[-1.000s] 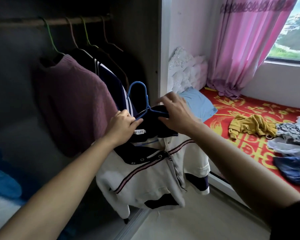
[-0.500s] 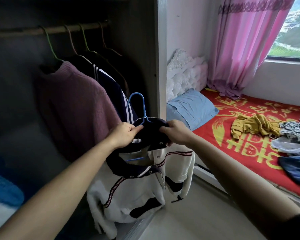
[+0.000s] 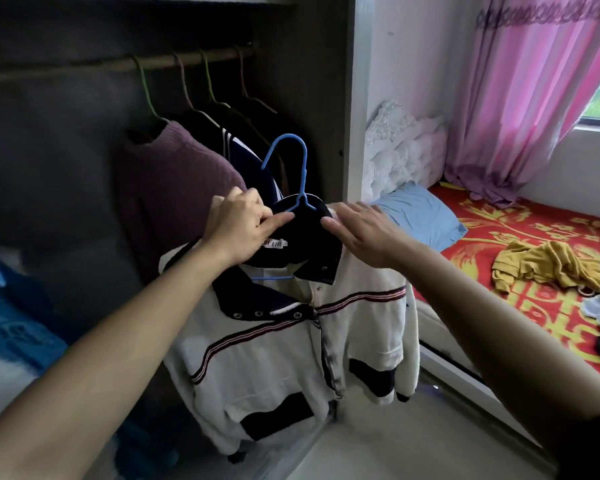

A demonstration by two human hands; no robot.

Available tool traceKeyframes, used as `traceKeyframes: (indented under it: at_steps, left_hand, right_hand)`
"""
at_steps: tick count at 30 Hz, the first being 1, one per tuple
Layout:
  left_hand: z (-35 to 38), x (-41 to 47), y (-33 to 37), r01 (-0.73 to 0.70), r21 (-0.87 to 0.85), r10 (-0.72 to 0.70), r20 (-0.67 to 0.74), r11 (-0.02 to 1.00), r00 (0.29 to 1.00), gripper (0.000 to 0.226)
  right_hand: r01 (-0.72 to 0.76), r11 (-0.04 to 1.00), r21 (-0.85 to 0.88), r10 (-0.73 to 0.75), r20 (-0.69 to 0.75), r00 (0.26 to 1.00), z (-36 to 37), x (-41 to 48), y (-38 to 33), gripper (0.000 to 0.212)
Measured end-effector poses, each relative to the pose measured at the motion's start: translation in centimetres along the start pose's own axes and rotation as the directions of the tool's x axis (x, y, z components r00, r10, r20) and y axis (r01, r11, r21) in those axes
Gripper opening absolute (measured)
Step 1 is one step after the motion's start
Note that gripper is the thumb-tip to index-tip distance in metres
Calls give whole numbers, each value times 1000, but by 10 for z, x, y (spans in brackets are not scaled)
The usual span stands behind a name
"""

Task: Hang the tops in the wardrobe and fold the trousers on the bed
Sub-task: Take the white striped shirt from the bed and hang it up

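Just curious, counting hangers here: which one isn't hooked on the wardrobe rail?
The blue hanger: it carries the white jacket that the left hand grips, below the rail. The other hangers, green and pinkish, hook over the rail.

The blue hanger point(image 3: 293, 168) goes down inside the white top point(image 3: 274, 358), so most of it is hidden. The left hand point(image 3: 238, 230) covers part of the label point(image 3: 276, 243). Blue things point(image 3: 14, 323) at left are blurry
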State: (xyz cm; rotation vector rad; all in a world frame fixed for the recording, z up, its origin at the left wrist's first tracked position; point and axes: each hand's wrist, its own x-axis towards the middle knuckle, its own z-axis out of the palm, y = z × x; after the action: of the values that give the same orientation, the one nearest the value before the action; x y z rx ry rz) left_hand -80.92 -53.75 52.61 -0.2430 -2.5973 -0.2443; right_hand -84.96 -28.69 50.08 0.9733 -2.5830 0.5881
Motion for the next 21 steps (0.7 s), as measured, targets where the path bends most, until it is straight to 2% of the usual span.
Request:
traceKeyframes:
  at_steps: [1, 2, 4, 6, 10, 13, 15, 17, 19, 21]
  left_hand:
    - [-6, 1, -2, -23, 55, 26, -57, 998, 998, 71]
    - [-12, 1, -5, -38, 113, 52, -121, 993, 991, 70]
    - [-22, -2, -13, -30, 209, 78, -224, 977, 971, 64]
    - [-27, -7, -23, 22, 254, 47, -259, 967, 965, 60]
    - [-31, -17, -42, 105, 248, -12, -349, 963, 937, 55]
    - [-31, -24, -50, 139, 193, -58, -376, 971, 925, 56]
    - [-33, -27, -56, 194, 106, -140, -386, 975, 912, 60]
    - [-38, -29, -66, 223, 48, -183, -420, 974, 889, 60]
    - [-47, -29, -77, 223, -9, -202, -470, 975, 859, 59]
    - [-58, -28, -88, 215, -87, -229, -498, 973, 836, 58]
  right_hand:
    - [-26, 998, 56, 22, 61, 998, 0, 2, 1, 41]
    - [-43, 995, 92, 37, 63, 997, 1, 3, 4, 40]
    - [-26, 997, 71, 26, 9, 1000, 4, 4, 6, 40]
    - [0, 999, 48, 0, -8, 1000, 7, 4, 7, 44]
    - [-12, 1000, 13, 12, 9, 1000, 16, 0, 12, 47]
    - [-72, 996, 51, 68, 73, 995, 17, 0, -2, 52]
    - [-119, 982, 149, 102, 121, 987, 11, 4, -21, 58]
    - [-146, 940, 309, 92, 182, 979, 4, 11, -42, 55]
    - [-154, 831, 534, -3, 282, 959, 1, 20, -63, 52]
    - [-182, 712, 679, -75, 330, 941, 0, 31, -81, 47]
